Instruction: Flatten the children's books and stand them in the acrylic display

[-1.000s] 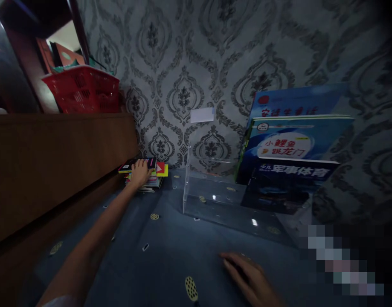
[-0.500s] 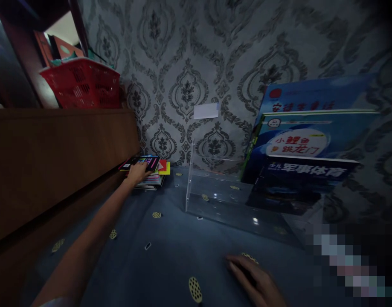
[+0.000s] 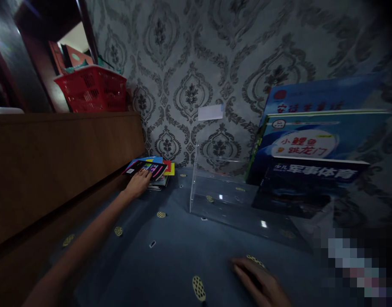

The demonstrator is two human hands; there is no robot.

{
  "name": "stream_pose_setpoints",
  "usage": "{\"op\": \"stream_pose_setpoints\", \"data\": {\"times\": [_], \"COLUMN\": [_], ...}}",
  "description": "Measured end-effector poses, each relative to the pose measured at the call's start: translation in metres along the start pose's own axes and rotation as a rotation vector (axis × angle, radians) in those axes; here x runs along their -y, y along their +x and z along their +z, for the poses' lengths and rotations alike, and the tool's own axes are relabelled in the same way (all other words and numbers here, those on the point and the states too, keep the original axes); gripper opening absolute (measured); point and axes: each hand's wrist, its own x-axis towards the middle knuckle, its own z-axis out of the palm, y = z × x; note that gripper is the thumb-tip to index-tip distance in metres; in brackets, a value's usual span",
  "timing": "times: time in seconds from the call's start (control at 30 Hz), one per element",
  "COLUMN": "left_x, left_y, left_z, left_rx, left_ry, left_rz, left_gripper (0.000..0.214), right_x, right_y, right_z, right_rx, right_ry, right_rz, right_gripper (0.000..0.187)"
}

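At the far left of the bedsheet-like blue cloth, my left hand (image 3: 140,182) has its fingers over the near edge of a black book (image 3: 135,167) with coloured pictures; the thumb is hidden. This book lies askew on a stack of books (image 3: 159,181), and a blue-covered book (image 3: 155,159) shows behind it. My right hand (image 3: 258,279) rests low on the cloth at the lower right, fingers curled and tips together, with nothing seen in it. Beyond it stands a clear acrylic book rack (image 3: 196,187). In the rack's right part lean a dark blue book (image 3: 311,183), a fish-story book (image 3: 304,138) and a taller blue book (image 3: 323,91).
A wooden ledge (image 3: 68,162) runs along the left, with a red plastic basket (image 3: 93,89) on top. Patterned wallpaper (image 3: 170,64) covers the wall behind. A white label (image 3: 210,112) shows above the rack's left part. The blue cloth (image 3: 135,273) spreads over the foreground.
My left hand has drawn the black book slightly towards me and turned it, uncovering more of the blue book beneath. The view has shifted a little; my right hand keeps its pose.
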Motion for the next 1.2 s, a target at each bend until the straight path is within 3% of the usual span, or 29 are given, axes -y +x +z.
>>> {"op": "stream_pose_setpoints", "data": {"times": [0.13, 0.37, 0.5, 0.7, 0.83, 0.93, 1.07, 1.2], "left_x": [-0.014, -0.068, -0.090, -0.128, -0.172, -0.192, -0.186, -0.160], "left_y": [-0.029, -0.115, -0.143, -0.157, -0.168, -0.166, -0.148, -0.133], "left_z": [0.004, 0.015, 0.011, -0.005, -0.019, -0.030, -0.030, -0.008], "left_rx": [0.006, 0.098, 0.149, 0.160, 0.036, -0.018, 0.078, 0.073], "left_ry": [-0.006, -0.029, 0.025, -0.002, -0.125, -0.247, -0.316, -0.303], "left_rz": [0.037, 0.185, 0.270, 0.343, 0.449, 0.542, 0.471, 0.317], "left_gripper": [0.040, 0.036, 0.035, 0.038, 0.044, 0.049, 0.030, 0.034], "right_x": [-0.002, 0.002, 0.007, 0.010, 0.016, 0.028, 0.044, 0.051], "right_y": [-0.001, 0.000, -0.001, -0.002, -0.001, 0.002, 0.013, 0.026], "right_z": [0.000, -0.001, -0.002, -0.002, 0.000, 0.007, 0.030, 0.061], "right_rx": [0.015, 0.063, 0.077, 0.105, 0.073, 0.053, 0.146, 0.273], "right_ry": [-0.017, -0.005, -0.013, -0.021, -0.043, -0.064, -0.068, -0.182], "right_rz": [-0.012, -0.016, -0.002, 0.000, -0.071, -0.186, -0.305, -0.320], "right_gripper": [0.054, 0.050, 0.048, 0.043, 0.034, 0.027, 0.025, 0.036]}}
